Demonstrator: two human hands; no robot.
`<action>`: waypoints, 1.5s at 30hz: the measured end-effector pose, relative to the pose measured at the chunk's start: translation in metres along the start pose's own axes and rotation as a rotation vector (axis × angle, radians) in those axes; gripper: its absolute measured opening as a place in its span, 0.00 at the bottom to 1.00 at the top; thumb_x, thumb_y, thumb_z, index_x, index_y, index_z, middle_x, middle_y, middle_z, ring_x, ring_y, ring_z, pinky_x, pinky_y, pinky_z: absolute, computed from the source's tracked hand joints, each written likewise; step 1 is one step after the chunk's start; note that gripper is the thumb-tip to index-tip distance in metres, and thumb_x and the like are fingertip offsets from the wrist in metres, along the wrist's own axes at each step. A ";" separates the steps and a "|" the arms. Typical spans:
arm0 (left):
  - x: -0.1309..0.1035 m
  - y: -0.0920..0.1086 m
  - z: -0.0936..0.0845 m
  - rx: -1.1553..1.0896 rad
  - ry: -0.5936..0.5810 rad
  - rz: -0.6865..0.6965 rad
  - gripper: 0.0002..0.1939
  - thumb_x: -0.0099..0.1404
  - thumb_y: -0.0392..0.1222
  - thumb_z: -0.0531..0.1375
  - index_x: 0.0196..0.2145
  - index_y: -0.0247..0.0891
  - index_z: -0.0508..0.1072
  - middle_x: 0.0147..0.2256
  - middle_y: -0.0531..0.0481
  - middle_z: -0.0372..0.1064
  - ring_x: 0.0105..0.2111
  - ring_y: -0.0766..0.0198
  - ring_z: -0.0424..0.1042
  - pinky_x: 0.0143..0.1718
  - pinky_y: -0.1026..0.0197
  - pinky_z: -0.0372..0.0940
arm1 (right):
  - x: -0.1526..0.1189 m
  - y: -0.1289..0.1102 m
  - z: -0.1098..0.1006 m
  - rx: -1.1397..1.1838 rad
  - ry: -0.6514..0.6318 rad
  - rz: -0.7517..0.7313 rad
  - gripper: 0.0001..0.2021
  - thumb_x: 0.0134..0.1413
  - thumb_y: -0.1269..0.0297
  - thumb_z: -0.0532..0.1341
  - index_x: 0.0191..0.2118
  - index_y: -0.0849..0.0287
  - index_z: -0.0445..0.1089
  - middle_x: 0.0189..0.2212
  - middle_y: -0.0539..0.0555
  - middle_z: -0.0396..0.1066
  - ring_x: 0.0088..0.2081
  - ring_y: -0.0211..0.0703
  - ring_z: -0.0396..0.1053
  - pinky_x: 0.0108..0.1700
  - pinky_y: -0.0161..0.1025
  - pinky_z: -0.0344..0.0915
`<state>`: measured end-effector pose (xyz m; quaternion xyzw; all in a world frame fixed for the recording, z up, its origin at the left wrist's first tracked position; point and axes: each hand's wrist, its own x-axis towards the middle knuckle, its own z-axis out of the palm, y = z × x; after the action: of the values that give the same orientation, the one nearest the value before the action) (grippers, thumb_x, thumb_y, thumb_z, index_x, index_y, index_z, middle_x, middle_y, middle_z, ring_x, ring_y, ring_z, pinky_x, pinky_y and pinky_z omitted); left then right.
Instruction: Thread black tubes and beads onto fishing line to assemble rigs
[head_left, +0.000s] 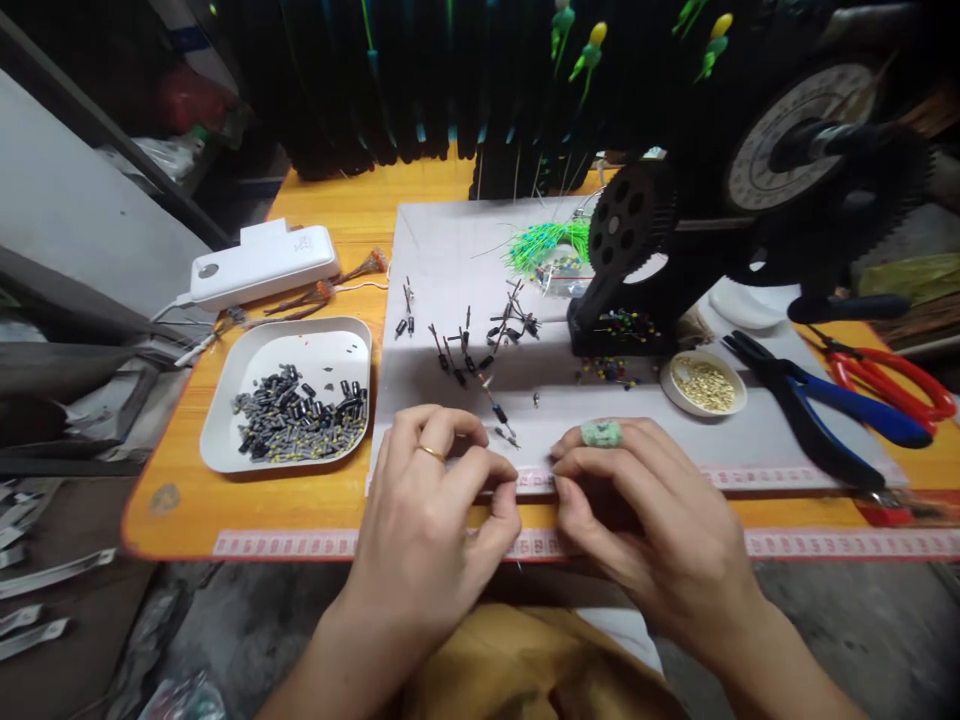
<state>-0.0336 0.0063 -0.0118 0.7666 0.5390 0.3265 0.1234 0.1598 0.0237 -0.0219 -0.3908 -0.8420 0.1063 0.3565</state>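
My left hand point(431, 505), with a gold ring, is over the front edge of the white board point(427, 240), its thumb and index finger pinched together. Close by on the right, my right hand point(656, 505) is also closed in a pinch, with green tape point(601, 433) around one finger. Whatever lies between the fingertips is too small to make out. Just beyond the hands, a small black cylinder on a thin stem point(499, 412) rests on the board. Several similar pieces point(459, 350) lie scattered farther back, and a tiny metal part point(536, 400) sits near my right fingertips.
Left stands a white tray point(217, 425) of black and grey pieces, with a white power bank point(262, 265) behind. Right are a bowl point(667, 400) of gold bits, blue-black pliers point(802, 400) and red-handled pliers point(885, 375). A black geared machine point(637, 220) looms behind. Measuring tape point(285, 543) edges the table.
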 end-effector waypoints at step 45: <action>0.003 0.001 0.015 0.121 0.063 0.025 0.09 0.58 0.28 0.64 0.32 0.41 0.75 0.33 0.49 0.69 0.40 0.53 0.63 0.41 0.51 0.57 | -0.019 0.010 -0.013 -0.093 0.041 0.190 0.07 0.57 0.79 0.61 0.36 0.60 0.67 0.35 0.55 0.69 0.39 0.42 0.68 0.41 0.40 0.65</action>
<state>-0.0231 0.0108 -0.0216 0.7686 0.5520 0.3187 0.0556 0.1829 0.0155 -0.0270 -0.4872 -0.7975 0.0924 0.3436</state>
